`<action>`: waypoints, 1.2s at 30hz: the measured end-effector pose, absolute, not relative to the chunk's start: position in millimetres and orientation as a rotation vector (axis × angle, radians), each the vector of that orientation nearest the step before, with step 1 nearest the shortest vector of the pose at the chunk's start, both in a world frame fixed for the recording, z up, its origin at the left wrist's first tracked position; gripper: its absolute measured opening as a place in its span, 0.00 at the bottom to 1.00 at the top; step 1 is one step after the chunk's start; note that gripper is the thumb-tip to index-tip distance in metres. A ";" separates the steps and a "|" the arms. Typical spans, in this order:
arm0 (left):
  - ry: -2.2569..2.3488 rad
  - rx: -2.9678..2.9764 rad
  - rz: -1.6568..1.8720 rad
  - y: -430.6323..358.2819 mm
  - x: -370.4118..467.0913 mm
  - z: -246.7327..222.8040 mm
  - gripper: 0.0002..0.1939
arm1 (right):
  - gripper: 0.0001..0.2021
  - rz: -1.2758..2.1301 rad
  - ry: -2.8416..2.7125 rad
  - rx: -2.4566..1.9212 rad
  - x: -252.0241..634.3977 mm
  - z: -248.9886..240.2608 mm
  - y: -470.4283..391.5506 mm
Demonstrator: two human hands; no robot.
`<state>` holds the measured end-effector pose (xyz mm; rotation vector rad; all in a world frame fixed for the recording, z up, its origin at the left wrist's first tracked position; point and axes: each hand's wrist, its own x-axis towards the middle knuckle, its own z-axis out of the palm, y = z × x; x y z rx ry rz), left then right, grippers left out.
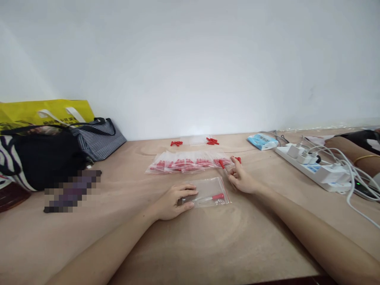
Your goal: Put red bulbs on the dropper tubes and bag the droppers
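A clear zip-lock bag (208, 186) with a red line along its right edge lies flat before me. Inside it is a clear dropper with a red bulb (218, 196). My left hand (175, 200) holds the bag's left part against the table, thumb and fingers curved over it. Just beyond the bag's right edge, my right hand (242, 178) pinches another clear dropper, its red bulb (221, 164) pointing up and left. More red bulbs (238, 160) show behind the right fingers, partly hidden. Behind both hands lies a row of filled zip-lock bags (181, 163) with red-bulbed droppers.
Two small piles of red bulbs (177, 143) lie near the wall, with clear material between them. A blue tissue pack (263, 141), a white power strip (314, 168) with cables and another person's arm (344, 148) are right. Bags (99, 138) and a pixelated dark object (74, 192) are left.
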<state>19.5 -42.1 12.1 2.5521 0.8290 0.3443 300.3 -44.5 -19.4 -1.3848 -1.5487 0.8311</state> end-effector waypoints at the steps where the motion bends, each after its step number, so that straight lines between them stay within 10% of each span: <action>1: 0.823 2.554 0.350 -41.9 19.5 11.8 0.18 | 0.37 0.844 -1.565 -1.364 299.9 -18.9 -44.0; 14: 0.814 2.546 0.382 -42.2 19.8 11.2 0.18 | 0.41 1.062 -1.116 -1.211 282.6 -9.7 -53.7; 19: 0.858 2.552 0.349 -42.2 19.6 10.3 0.19 | 0.26 1.180 -1.012 -1.154 272.9 -9.6 -57.4; 36: 0.848 2.541 0.381 -42.7 20.9 10.7 0.19 | 0.19 1.400 -1.684 -1.168 284.9 -10.9 -62.6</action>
